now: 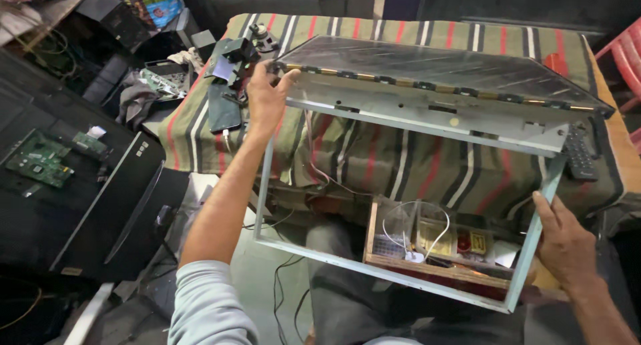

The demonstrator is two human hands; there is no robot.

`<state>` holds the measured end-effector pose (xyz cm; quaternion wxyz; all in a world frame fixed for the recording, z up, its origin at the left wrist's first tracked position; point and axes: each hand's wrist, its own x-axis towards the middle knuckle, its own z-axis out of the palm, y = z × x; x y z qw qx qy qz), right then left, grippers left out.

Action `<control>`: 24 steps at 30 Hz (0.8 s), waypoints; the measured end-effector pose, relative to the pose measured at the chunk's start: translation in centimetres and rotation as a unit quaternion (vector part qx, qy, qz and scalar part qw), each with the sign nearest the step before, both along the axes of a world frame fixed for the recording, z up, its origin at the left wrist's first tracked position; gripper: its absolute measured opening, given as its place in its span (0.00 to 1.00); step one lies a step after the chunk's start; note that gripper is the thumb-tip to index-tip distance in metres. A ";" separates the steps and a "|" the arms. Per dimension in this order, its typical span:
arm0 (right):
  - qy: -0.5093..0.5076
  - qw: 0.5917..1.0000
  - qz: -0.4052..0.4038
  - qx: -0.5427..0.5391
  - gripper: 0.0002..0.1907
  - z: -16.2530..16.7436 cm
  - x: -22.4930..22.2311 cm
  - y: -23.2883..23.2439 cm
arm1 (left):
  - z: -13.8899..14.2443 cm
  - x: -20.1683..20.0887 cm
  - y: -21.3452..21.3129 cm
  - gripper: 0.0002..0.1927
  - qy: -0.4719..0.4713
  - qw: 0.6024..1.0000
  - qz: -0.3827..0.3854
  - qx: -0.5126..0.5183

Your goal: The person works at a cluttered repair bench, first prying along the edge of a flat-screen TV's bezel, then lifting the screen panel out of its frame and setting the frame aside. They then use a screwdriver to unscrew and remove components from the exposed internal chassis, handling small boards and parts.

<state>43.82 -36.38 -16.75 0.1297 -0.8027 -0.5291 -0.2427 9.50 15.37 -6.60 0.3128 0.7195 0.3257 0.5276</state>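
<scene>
Head view shows your left hand (266, 98) with its fingers (279, 74) curled over the far left corner of the pale metal frame (394, 268), thumb on one side and fingertips hooked on the edge where the glossy display panel (434, 68) meets it. Your right hand (566, 241) pinches the frame's near right upright, thumb laid along the rail and the other fingers wrapped behind it, out of sight. Between your hands the frame hangs open and tilted, its near bar over your lap, its far edge up against the panel, which lies slanted above the striped cloth (374, 158) covering the worktop. A row of small brown connector tabs (427, 86) runs along the panel's near edge, just beside your left fingertips. Through the open frame you can see a wooden tray (427, 261) of small parts with a looped white wire (427, 241). A remote control (579, 154) lies on the cloth to the right, and a green circuit board (41, 159) sits well apart on the far left. My judgement: the panel looks thin and barely supported, so a twist between your two grips could flex or crack it, and your left fingertips could strain those tabs if they slide.
</scene>
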 end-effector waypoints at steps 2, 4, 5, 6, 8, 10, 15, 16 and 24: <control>-0.016 1.000 -0.012 -0.017 0.31 1.0 0.0 0.1 | 0.1 0.1 -0.3 0.21 0.022 0.998 0.050 0.012; -0.053 0.998 -0.013 0.021 0.34 2.1 0.2 -0.1 | 0.4 0.1 -0.4 0.19 0.040 0.998 0.050 0.021; -0.072 0.997 -0.014 0.039 0.36 2.5 0.2 -0.2 | 0.4 0.1 -0.5 0.19 0.050 0.997 0.050 0.024; -0.098 0.993 -0.049 0.045 0.31 2.7 0.2 -0.2 | 0.4 0.1 -0.6 0.18 0.042 0.998 0.046 0.029; -0.092 0.991 -0.092 0.026 0.29 3.5 0.3 -0.3 | 0.5 0.2 -0.6 0.17 0.024 0.998 0.040 0.041; -0.021 0.993 -0.113 -0.035 0.26 4.8 0.3 -0.8 | 0.4 0.3 -0.6 0.15 0.021 0.999 0.029 0.000; 0.021 0.997 -0.067 0.029 0.20 8.6 -3.1 3.9 | -0.4 0.1 0.0 0.10 0.002 0.999 -0.036 -0.023; 0.019 0.998 -0.024 0.063 0.18 9.2 -4.7 6.0 | -0.5 0.0 0.2 0.09 -0.029 0.997 -0.069 0.008; -0.088 0.964 0.234 0.093 0.24 13.8 -16.3 24.9 | 0.5 0.1 0.1 0.09 -0.008 0.999 -0.037 0.006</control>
